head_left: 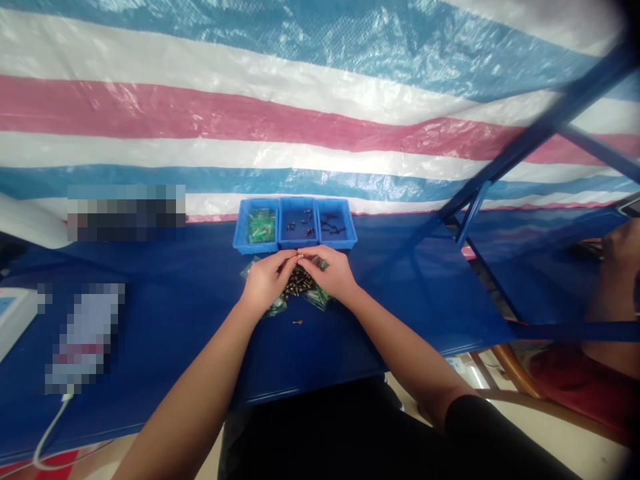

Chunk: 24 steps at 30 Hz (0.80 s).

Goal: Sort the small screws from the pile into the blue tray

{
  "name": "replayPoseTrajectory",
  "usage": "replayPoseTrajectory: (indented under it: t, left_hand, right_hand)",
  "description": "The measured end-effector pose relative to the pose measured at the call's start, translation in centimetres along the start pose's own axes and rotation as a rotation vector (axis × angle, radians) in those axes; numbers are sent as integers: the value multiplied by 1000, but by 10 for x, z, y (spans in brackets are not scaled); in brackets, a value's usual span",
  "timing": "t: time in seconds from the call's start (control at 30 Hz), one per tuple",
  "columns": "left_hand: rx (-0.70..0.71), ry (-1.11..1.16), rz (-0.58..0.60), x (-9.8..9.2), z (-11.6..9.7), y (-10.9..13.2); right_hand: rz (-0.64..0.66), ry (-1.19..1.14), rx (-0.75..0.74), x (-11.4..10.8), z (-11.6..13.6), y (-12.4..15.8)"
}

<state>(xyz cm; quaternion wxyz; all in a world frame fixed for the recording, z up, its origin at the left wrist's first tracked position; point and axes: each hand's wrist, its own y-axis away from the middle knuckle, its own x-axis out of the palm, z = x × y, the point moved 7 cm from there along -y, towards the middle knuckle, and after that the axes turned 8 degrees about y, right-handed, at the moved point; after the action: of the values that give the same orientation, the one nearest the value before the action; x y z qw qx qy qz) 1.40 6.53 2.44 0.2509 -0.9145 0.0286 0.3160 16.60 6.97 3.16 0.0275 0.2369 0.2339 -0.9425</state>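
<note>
My left hand [269, 279] and my right hand [334, 270] meet fingertip to fingertip above the table. Pinched between them is a small brass-coloured metal fitting [301, 256], too small to make out in detail. Right below my fingers lies a pile of small dark and brass metal parts [299, 281]. Clear and green plastic bags [320, 297] spread around that pile, partly covered by my hands. One loose brass piece [298, 323] rests by itself on the table, nearer to me.
Beyond my hands stand three joined blue bins [299, 245]: green packets in the left one, small metal pieces in the middle, dark slender parts on the right. A blurred-out object with a white cable [55, 417] lies left. A blue metal frame [493, 175] and another person's arm [617, 267] are right.
</note>
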Motion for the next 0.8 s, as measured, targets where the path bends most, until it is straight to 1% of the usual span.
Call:
replayPoseTrajectory:
  t: [0.07, 0.27, 0.47, 0.67, 0.8]
  left_hand:
    - [4, 0, 3, 0, 0, 0]
    - [5, 34, -83, -5, 1, 1]
    - [18, 120, -35, -4, -5, 2]
    - [8, 70, -27, -4, -5, 1]
    - [2, 42, -36, -4, -3, 1]
  right_hand:
    - [-7, 0, -5, -1, 1, 0]
    - [-40, 39, -46, -4, 4, 0]
    - [-41, 96, -82, -3, 3, 1]
    - [4, 96, -128, 2, 7, 3]
    - [-15, 102, -100, 1, 5, 2]
